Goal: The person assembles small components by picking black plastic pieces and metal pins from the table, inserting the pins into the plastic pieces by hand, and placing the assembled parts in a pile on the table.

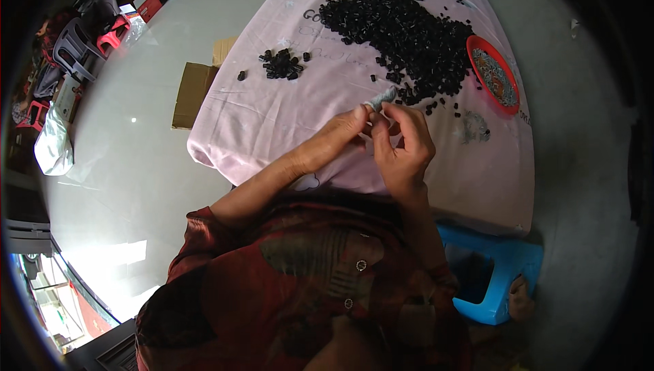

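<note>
- Both hands meet over the pink cloth (286, 119): left hand (344, 133) and right hand (402, 146) pinch one small grey-silver piece (383, 96) together at the fingertips.
- Looks fiddly; a loose pinch could drop it into the big heap of black bits (402, 30) just beyond, I reckon.
- Small black pile (281, 65) sits apart on the left, red dish (492, 71) on the right.
- Grey floor around, cardboard (192, 95) beside the cloth, blue stool (497, 276) underneath.
</note>
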The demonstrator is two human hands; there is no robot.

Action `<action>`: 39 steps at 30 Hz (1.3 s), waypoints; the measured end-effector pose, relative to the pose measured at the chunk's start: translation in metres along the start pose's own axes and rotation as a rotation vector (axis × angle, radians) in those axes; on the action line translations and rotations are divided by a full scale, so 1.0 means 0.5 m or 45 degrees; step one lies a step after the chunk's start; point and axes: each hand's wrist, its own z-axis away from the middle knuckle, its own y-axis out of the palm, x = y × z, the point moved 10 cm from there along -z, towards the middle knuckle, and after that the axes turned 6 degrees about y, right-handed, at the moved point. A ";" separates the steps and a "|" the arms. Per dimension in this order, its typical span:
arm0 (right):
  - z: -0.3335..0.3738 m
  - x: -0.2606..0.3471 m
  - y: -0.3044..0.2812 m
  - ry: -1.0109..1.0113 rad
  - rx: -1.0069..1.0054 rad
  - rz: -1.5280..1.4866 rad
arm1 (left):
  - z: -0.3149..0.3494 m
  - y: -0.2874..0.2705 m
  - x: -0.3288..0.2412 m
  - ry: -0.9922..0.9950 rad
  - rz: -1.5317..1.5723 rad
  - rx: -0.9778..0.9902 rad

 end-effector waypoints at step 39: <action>-0.028 -0.472 -0.247 0.598 0.252 1.167 | -0.104 -0.139 -0.011 0.109 -0.856 -0.150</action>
